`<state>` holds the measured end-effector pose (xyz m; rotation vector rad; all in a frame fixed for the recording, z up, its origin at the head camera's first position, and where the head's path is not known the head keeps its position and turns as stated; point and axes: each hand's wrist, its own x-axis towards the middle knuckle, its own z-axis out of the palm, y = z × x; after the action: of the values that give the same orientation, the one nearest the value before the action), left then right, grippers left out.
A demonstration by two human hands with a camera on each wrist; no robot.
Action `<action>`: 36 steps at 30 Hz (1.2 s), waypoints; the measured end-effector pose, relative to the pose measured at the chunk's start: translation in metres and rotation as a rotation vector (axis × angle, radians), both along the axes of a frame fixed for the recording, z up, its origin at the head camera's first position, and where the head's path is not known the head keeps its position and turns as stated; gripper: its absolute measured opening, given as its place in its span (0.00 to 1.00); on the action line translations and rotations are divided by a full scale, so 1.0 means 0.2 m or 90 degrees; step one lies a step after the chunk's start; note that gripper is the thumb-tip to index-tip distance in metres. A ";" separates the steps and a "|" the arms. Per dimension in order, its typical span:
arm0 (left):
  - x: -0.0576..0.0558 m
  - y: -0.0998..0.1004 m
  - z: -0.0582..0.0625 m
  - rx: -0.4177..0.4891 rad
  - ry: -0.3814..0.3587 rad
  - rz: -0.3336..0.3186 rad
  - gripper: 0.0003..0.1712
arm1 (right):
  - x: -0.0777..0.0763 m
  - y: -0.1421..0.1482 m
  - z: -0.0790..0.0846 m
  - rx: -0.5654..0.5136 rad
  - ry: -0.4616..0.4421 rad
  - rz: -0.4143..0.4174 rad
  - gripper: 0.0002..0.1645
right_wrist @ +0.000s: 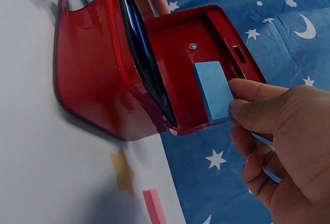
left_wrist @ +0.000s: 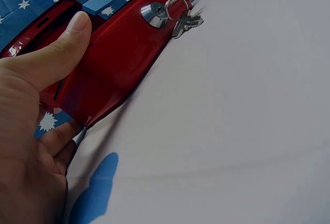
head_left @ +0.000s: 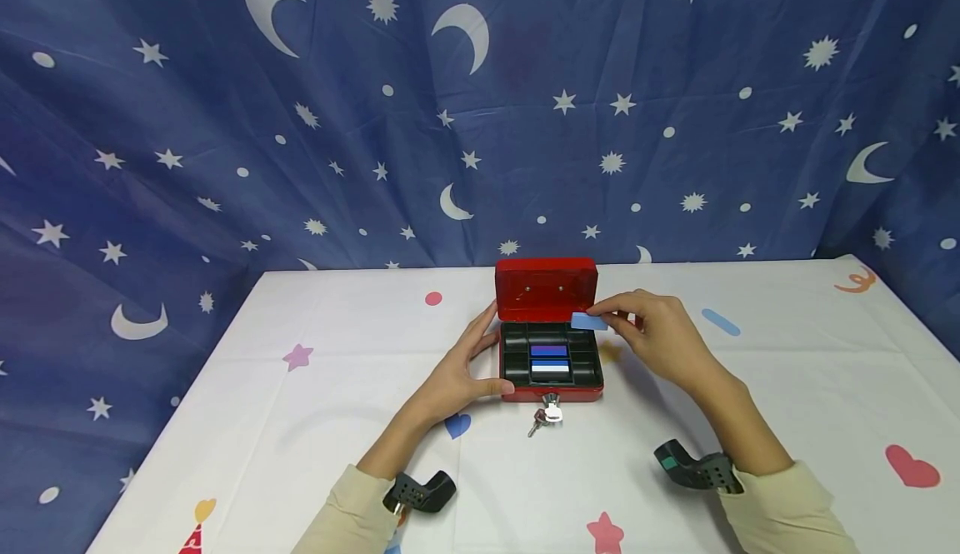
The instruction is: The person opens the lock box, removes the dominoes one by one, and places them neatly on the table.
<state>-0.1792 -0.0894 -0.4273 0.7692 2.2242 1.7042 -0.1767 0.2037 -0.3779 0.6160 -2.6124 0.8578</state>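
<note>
A small red cash box [head_left: 551, 394] stands with its lid [head_left: 546, 289] raised at the back. Its black compartment tray [head_left: 516, 339] holds a purple-blue block [head_left: 548, 351] and a blue-and-white block [head_left: 550, 366] in the middle. My left hand [head_left: 459, 375] grips the box's left side, thumb [left_wrist: 77, 26] over the front rim and fingers along the side. Between thumb and forefinger, my right hand [head_left: 660, 333] pinches a light blue rectangular block [right_wrist: 214, 91], held above the tray's back right corner.
Keys [left_wrist: 186, 22] on a ring hang from the round front lock [left_wrist: 154, 15]. A pink strip [right_wrist: 154, 207] shows near the box in the right wrist view. The white cloth [head_left: 337, 437] has printed shapes; behind it hangs a blue star-and-moon curtain [head_left: 525, 137].
</note>
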 end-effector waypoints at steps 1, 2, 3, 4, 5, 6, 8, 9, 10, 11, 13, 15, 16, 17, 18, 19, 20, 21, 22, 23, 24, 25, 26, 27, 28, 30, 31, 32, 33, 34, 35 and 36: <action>0.00 0.00 0.00 0.002 0.001 0.000 0.61 | 0.00 0.00 0.00 0.001 -0.002 -0.001 0.17; 0.00 0.00 0.00 0.000 0.000 0.002 0.61 | 0.00 0.00 0.00 0.002 -0.004 -0.003 0.17; 0.00 0.00 0.01 0.001 -0.001 0.003 0.61 | 0.00 0.01 0.00 0.003 -0.006 -0.005 0.17; 0.01 0.00 0.01 0.002 -0.002 0.004 0.61 | 0.00 0.01 0.00 0.004 -0.008 -0.007 0.17; 0.01 0.00 0.01 0.004 -0.002 0.004 0.61 | -0.01 0.01 -0.01 0.006 -0.010 -0.009 0.17; 0.01 0.00 0.01 0.003 -0.001 0.003 0.61 | -0.01 0.02 -0.01 0.006 -0.011 -0.010 0.17; 0.03 0.00 0.05 -0.004 -0.011 0.001 0.60 | -0.01 0.02 -0.01 0.005 -0.014 -0.013 0.17; 0.03 0.01 0.07 -0.005 -0.014 -0.002 0.60 | -0.01 0.03 -0.01 0.006 -0.014 -0.015 0.17; 0.03 0.01 0.08 -0.009 -0.015 -0.003 0.60 | -0.01 0.03 -0.01 0.005 -0.013 -0.015 0.17; 0.04 0.01 0.08 -0.012 -0.015 -0.003 0.60 | -0.01 0.04 -0.01 0.005 -0.012 -0.016 0.17; 0.04 0.01 0.08 -0.017 -0.018 -0.003 0.60 | -0.02 0.05 -0.01 0.005 -0.011 -0.017 0.17; 0.04 0.01 0.08 -0.018 -0.020 -0.001 0.60 | -0.02 0.06 -0.01 0.005 -0.014 -0.018 0.17; 0.04 0.01 0.08 -0.018 -0.021 0.000 0.60 | -0.02 0.06 -0.01 0.006 -0.015 -0.017 0.17; 0.04 0.01 0.08 -0.017 -0.021 0.000 0.60 | -0.02 0.07 -0.01 0.007 -0.019 -0.018 0.17; 0.04 0.00 0.08 -0.016 -0.021 0.000 0.60 | -0.02 0.08 -0.01 0.008 -0.022 -0.018 0.17; 0.04 0.00 0.08 -0.016 -0.021 0.000 0.60 | -0.02 0.08 0.00 0.009 -0.026 -0.018 0.17; 0.04 0.00 0.08 -0.017 -0.021 0.001 0.60 | -0.02 0.09 0.00 0.010 -0.031 -0.019 0.17; 0.04 0.00 0.08 -0.018 -0.021 0.001 0.60 | -0.02 0.10 0.00 0.011 -0.036 -0.019 0.17; 0.04 0.00 0.08 -0.020 -0.020 0.001 0.60 | -0.02 0.10 0.01 0.011 -0.042 -0.020 0.16; 0.04 0.00 0.08 -0.021 -0.021 0.001 0.60 | -0.02 0.11 0.01 0.011 -0.049 -0.020 0.16; 0.04 0.00 0.08 -0.022 -0.020 0.002 0.60 | -0.02 0.12 0.01 0.012 -0.054 -0.020 0.16; 0.04 0.00 0.08 -0.023 -0.020 0.002 0.60 | -0.02 0.12 0.01 0.013 -0.061 -0.020 0.16; 0.04 0.00 0.08 -0.023 -0.021 0.002 0.60 | -0.02 0.13 0.01 0.014 -0.067 -0.020 0.15; 0.04 0.00 0.08 -0.022 -0.021 0.002 0.60 | -0.02 0.14 0.01 0.015 -0.073 -0.021 0.15; 0.04 0.00 0.08 -0.022 -0.022 0.002 0.60 | -0.02 0.15 0.01 0.015 -0.080 -0.021 0.15; 0.04 0.00 0.08 -0.021 -0.024 0.002 0.60 | -0.03 0.16 0.01 0.019 -0.092 -0.023 0.14; 0.04 0.00 0.08 -0.021 -0.024 0.003 0.60 | -0.03 0.17 0.01 0.020 -0.099 -0.024 0.14; 0.04 0.00 0.08 -0.020 -0.024 0.003 0.60 | -0.03 0.18 0.01 0.022 -0.106 -0.025 0.14; 0.04 0.00 0.08 -0.020 -0.024 0.003 0.60 | -0.02 0.19 0.02 0.024 -0.112 -0.027 0.14; 0.04 0.01 0.08 -0.019 -0.023 0.003 0.60 | -0.02 0.20 0.02 0.027 -0.116 -0.029 0.14; 0.04 0.01 0.08 -0.018 -0.022 0.002 0.60 | -0.02 0.21 0.02 0.028 -0.119 -0.033 0.14; 0.04 0.01 0.08 -0.017 -0.021 0.001 0.60 | -0.02 0.22 0.02 0.030 -0.120 -0.038 0.14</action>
<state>-0.1717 -0.0881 -0.4112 0.7268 2.2219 1.6722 -0.1802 0.2477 -0.3735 0.4882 -2.8110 0.8773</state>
